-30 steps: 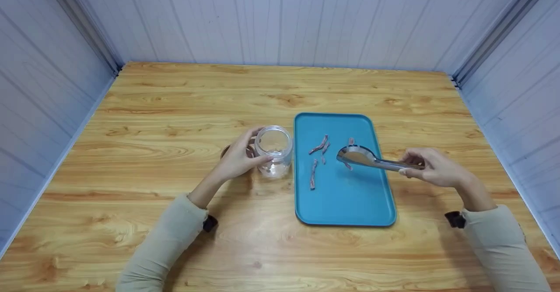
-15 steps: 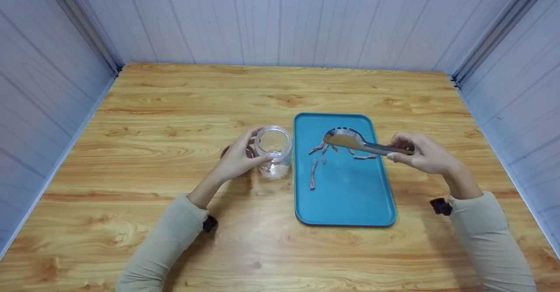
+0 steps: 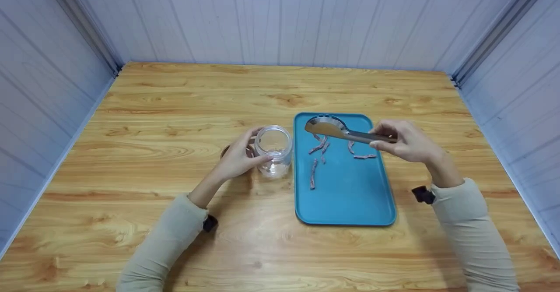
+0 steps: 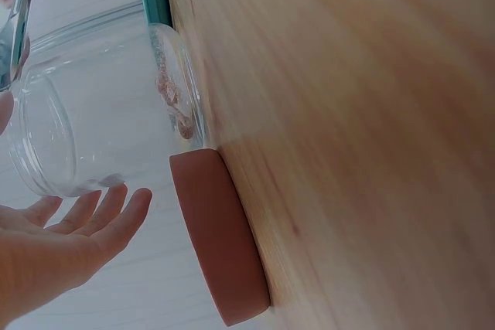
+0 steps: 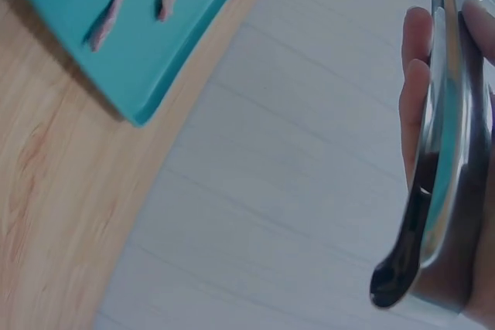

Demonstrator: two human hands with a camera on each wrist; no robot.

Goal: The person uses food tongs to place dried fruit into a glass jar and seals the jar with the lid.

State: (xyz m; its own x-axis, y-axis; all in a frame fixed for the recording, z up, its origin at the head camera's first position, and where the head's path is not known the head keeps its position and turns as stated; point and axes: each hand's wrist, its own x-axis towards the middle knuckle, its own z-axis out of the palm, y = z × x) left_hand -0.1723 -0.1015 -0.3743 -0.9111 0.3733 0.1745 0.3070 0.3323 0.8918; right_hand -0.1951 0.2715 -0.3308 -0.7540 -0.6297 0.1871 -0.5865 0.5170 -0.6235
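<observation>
My left hand (image 3: 238, 158) holds a clear jar (image 3: 274, 163), thumb at the near side and fingers around the back. The jar is uncapped, and reddish-brown bits (image 4: 172, 98) lie at its bottom in the left wrist view. My right hand (image 3: 404, 143) grips metal food tongs (image 3: 332, 129) by the handle. Their broad scalloped end hangs over the upper left of a blue tray (image 3: 345, 202), to the right of the jar's mouth. I cannot tell whether anything is between the tongs' ends. Several pinkish-brown dried strips (image 3: 313, 176) lie spread on the tray.
A reddish-brown round lid (image 4: 220, 237) stands on the wooden table (image 3: 175, 103) beside the jar, mostly hidden behind my left hand in the head view. White panels (image 3: 280, 20) border the table at the back and sides.
My right hand has carried the tongs left and toward the back, from the tray's right part to its upper left. Strips they covered now show. My left hand and the jar stay put.
</observation>
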